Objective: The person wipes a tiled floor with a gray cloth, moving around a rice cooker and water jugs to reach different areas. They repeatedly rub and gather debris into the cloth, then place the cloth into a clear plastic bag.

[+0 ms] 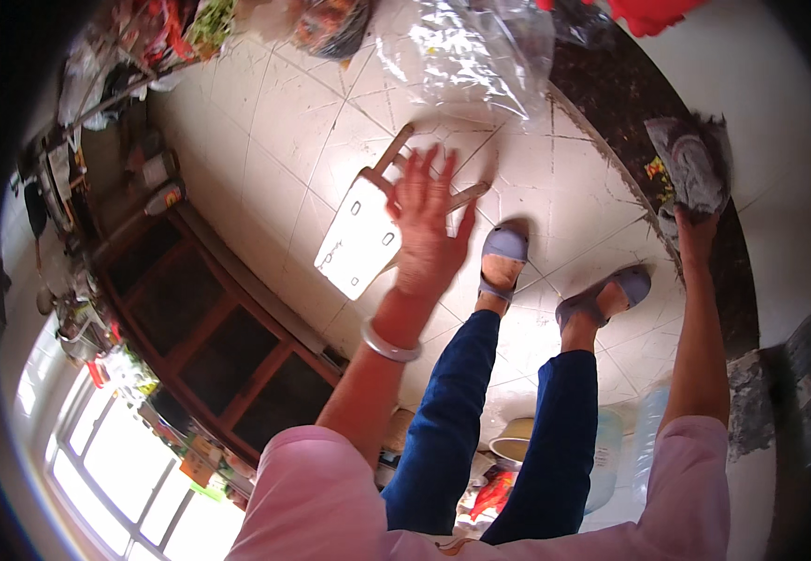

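Note:
My left hand [428, 210] is held with its fingers spread above a small stool [360, 238] with a pale seat and brown legs; nothing is in it. On the right, my right hand [696, 221] grips a crumpled grey cloth [693, 165] over the dark stone edge [714, 259]. Part of that hand is hidden by the cloth. Small yellow bits [656, 170] lie on the dark strip beside the cloth. My two feet, in grey-purple clogs [505, 244], stand on the tiled floor between my hands.
A clear plastic bag [475, 56] lies ahead, near a red item [658, 10]. A brown cabinet with dark panels [188, 301] stands at the left, with a cluttered rack beyond it. Behind my legs are a yellowish basin [512, 440] and a large translucent container [605, 449].

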A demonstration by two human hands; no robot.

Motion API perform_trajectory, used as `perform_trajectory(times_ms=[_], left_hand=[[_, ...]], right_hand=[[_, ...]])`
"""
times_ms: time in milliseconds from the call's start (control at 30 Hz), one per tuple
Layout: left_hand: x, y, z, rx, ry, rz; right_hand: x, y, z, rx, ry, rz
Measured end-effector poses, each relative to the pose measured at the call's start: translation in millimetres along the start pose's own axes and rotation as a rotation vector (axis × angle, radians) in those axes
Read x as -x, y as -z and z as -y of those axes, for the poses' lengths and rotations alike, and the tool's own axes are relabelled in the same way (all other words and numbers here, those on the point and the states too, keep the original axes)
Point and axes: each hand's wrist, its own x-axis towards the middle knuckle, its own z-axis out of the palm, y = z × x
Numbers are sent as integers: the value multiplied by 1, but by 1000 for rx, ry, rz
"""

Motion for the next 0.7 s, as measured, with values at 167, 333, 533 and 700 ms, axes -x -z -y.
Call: perform_trajectory(times_ms=[167,333,533,700], left_hand=[[16,49,107,-23,354,-226],[33,48,176,58,772,262],[33,36,184,165,720,262],[48,38,156,66,589,223]], right_hand=[[55,22,40,-82,98,6],[171,48,79,71,280,57],[292,59,141,58,-21,270],[334,66,185,97,7,444]])
